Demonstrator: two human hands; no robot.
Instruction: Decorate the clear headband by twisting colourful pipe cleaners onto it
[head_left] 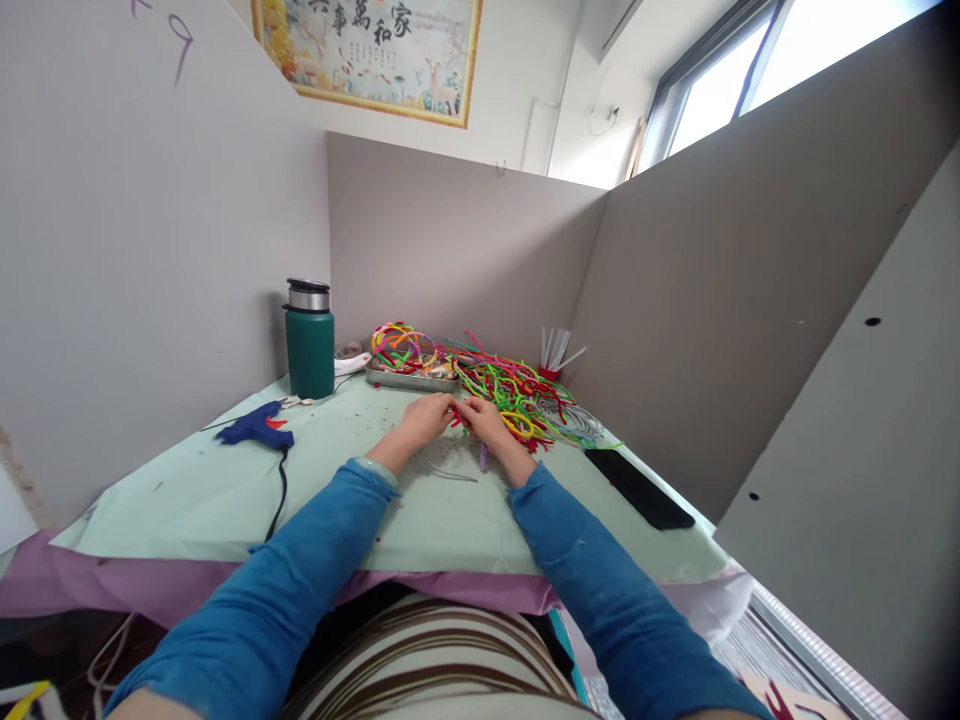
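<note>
My left hand and my right hand meet over the middle of the table, fingertips pinched close together. Between them a small bit of red pipe cleaner shows; its exact shape is mostly hidden by the fingers. Just beyond and to the right of my right hand spreads a heap of fuzzy pipe cleaners in red, green, yellow and pink. A short purple piece lies below my right wrist. Thin grey strands rest on the cloth between my forearms.
A metal tray of colourful pieces stands behind my hands. At left are a green bottle and a blue glue gun with its cord. A black phone lies right; a red cup of white sticks stands behind. Grey partitions enclose the table.
</note>
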